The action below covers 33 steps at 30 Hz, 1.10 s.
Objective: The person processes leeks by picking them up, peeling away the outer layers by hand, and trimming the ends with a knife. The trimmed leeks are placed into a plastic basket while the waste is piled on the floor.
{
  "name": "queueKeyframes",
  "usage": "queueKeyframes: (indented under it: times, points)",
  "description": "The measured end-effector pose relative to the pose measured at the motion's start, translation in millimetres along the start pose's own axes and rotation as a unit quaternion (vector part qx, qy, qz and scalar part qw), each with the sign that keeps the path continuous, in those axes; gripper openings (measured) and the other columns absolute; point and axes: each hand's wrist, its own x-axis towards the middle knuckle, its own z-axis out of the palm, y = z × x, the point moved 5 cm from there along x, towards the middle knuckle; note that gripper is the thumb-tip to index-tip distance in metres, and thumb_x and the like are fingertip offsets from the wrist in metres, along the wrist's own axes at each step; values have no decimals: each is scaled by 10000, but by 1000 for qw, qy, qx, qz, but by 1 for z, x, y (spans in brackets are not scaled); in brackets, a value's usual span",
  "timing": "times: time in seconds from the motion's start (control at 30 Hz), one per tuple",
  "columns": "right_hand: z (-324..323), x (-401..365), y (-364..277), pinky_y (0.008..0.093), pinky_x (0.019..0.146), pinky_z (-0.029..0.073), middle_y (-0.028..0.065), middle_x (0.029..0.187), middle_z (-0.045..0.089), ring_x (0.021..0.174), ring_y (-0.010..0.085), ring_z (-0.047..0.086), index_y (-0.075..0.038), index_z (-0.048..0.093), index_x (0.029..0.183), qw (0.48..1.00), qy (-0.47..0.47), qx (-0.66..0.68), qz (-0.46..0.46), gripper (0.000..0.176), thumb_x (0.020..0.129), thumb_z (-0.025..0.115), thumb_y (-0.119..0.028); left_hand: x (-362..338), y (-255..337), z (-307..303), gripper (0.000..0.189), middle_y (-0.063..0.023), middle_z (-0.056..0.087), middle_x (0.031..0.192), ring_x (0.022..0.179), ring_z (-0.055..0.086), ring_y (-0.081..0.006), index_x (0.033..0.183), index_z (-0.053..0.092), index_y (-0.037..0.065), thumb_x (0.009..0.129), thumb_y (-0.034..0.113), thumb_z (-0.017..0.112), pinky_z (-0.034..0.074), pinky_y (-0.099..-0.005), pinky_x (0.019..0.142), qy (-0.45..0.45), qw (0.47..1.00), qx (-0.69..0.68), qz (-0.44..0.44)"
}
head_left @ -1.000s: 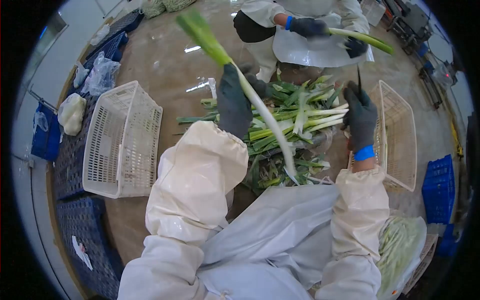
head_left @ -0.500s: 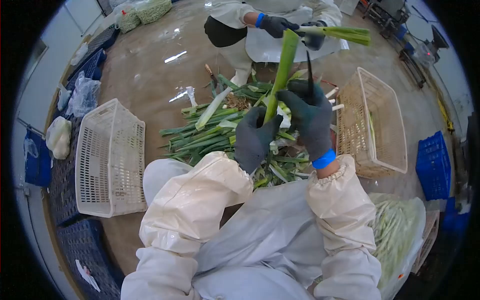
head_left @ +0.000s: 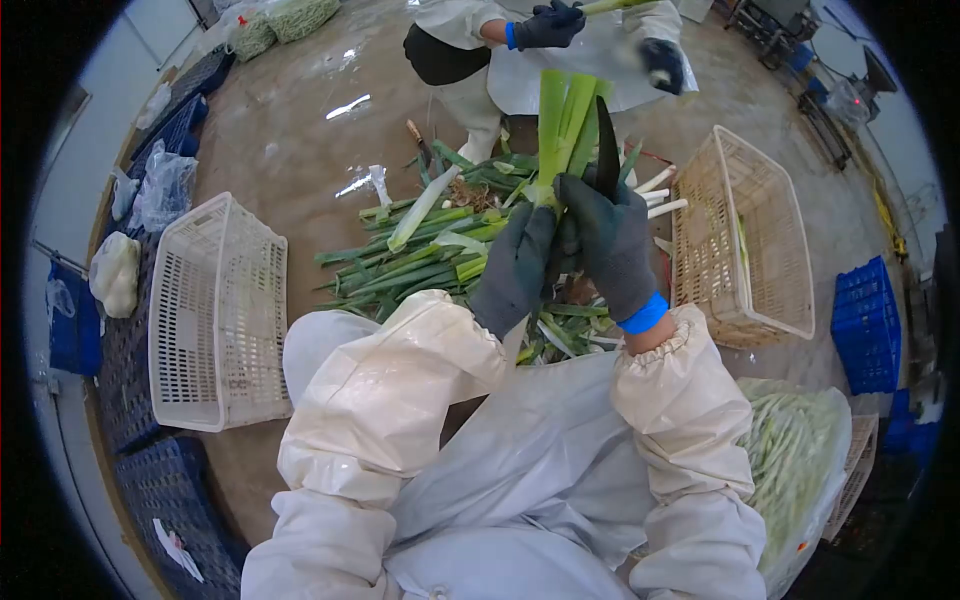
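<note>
My left hand (head_left: 515,262), in a dark grey glove, is closed around a leek (head_left: 556,130) whose green leaf ends point up and away from me. My right hand (head_left: 612,240), gloved with a blue band at the wrist, grips a knife; its dark blade (head_left: 607,150) rises beside the leaves. The right thumb and fingers also press against the leek where the two hands meet. The knife's handle is hidden in the glove. Beneath the hands lies a heap of leeks and cut green leaves (head_left: 400,270) on the floor.
White plastic crates stand left (head_left: 218,320) and right (head_left: 745,240) of the heap. Opposite, a co-worker's gloved hand (head_left: 550,25) holds another leek. White leek stalks (head_left: 665,208) lie by the right crate. A clear bag of pale green stalks (head_left: 795,460) sits at my right.
The leek in my hands has come more upright, and its leaf ends are now fanned apart. The co-worker's other hand has moved right, off their leek, which has shifted up.
</note>
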Motion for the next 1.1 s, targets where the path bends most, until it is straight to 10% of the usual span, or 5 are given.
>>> queueKeyframes:
  times: [0.43, 0.63, 0.7, 0.8, 1.1]
  points:
    - [-7, 1, 14, 255, 333, 356, 9, 489, 486, 348, 123, 456, -72, 573, 747, 983, -84, 83, 138, 230, 902, 610, -237, 4, 5, 0, 488, -22, 569, 642, 509, 511, -111, 881, 579, 54, 971, 502, 407, 416, -249, 478, -7, 995, 64, -73]
    - [-32, 37, 24, 261, 448, 423, 51, 639, 590, 494, 122, 552, -20, 645, 890, 998, -10, -55, -11, 228, 899, 612, -245, -6, -2, 6, 564, 5, 497, 567, 411, 451, -94, 913, 595, 73, 925, 612, 428, 365, -226, 375, -137, 976, -78, -153]
    - [-23, 34, 10, 297, 486, 433, 53, 641, 577, 516, 147, 559, 13, 654, 902, 906, -34, -331, -260, 291, 861, 661, -276, 1, -2, -3, 523, -4, 529, 618, 482, 505, -100, 983, 597, 48, 946, 549, 451, 404, -225, 425, -67, 982, -64, -166]
    - [-30, 29, 22, 322, 540, 455, 44, 643, 569, 587, 149, 587, 30, 646, 896, 982, 21, -188, -26, 310, 858, 651, -277, 12, 15, -9, 414, -26, 560, 689, 589, 557, -115, 1055, 582, 20, 963, 416, 504, 465, -239, 534, -9, 1000, -27, -10]
    - [8, 4, 50, 244, 388, 408, 49, 694, 629, 438, 111, 537, -84, 662, 1028, 974, -121, -69, 180, 230, 856, 631, -233, 35, 39, -54, 242, -67, 605, 915, 814, 595, -152, 1134, 546, 15, 954, 172, 508, 493, -296, 731, 123, 987, 43, 92]
